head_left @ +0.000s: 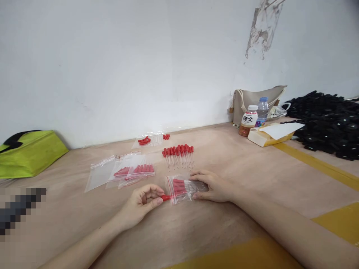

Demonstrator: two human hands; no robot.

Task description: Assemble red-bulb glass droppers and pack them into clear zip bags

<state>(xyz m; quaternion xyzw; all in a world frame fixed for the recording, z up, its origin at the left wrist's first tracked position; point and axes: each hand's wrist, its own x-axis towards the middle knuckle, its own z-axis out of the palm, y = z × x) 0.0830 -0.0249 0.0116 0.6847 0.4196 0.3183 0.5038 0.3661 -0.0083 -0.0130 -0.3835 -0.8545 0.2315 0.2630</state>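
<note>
A clear zip bag [189, 195] lies flat on the brown covering, with several red-bulbed droppers [179, 186] inside, their bulbs toward the open left end. My left hand [146, 200] pinches the red bulb of one dropper [166, 197] at the bag's mouth; its tube runs into the bag. At the bag's right end, my right hand [211, 186] is closed over the plastic, thumb on the near side and fingers on the far side. Just beyond the bag, a row of loose droppers [179, 150] lies with bulbs pointing away and clear tubes toward me.
Left of centre lie filled bags [136, 170] and a flat bag [99, 173]; another bag [148, 140] rests near the wall. A lime-green bag [33, 153] sits far left. Bottles [248, 121], an opened carton [266, 136], a beige bag [238, 101] and a black pile [328, 123] are right.
</note>
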